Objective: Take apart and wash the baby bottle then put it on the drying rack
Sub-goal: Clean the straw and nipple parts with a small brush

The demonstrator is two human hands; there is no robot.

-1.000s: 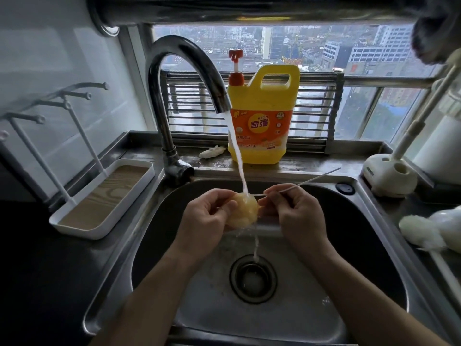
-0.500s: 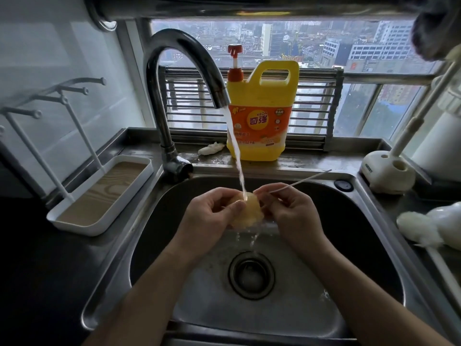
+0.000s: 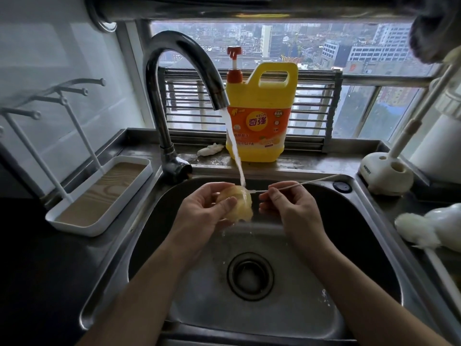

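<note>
**One:** Holding the soft yellow teat (image 3: 240,208) in the left hand (image 3: 202,216), fingers and thumb curled round it, right under the water (image 3: 234,146) from the tap (image 3: 174,53).

**Two:** Pinching the thin brush (image 3: 311,181) in the right hand (image 3: 291,206) too, thumb and fingers tight on the wire.

**One:** Moved just now?

**Two:** Yes. A moment ago, hands close together, brush poked into the teat. Now pulled apart, with only the fuzzy tip at the teat's end.

**One:** Meaning what for the job?

**Two:** Probably done scrubbing the little hole, or going in for one more poke. Hard to tell which. Still to rinse, then to carry over to the drying rack (image 3: 99,196). Cannot pick out the bottle itself for sure.

**One:** Looking round now, from the left?

**Two:** White drying rack first, with thin pegs, on the dark counter (image 3: 37,245) beside the sink (image 3: 349,221). Then the shiny tap. Behind the water, a big yellow soap jug (image 3: 259,116) on the wet ledge, with a small white lump (image 3: 210,149) just beside it. Down in the steel sink, a round drain (image 3: 250,275) below the hands, with drops all around it. Over on the right, a white brush stand (image 3: 384,173) and a fluffy white brush (image 3: 416,231) lying on the counter.

**One:** And past the glass?

**Two:** Metal bars low across the window (image 3: 374,58), then tall grey buildings far off.
</note>
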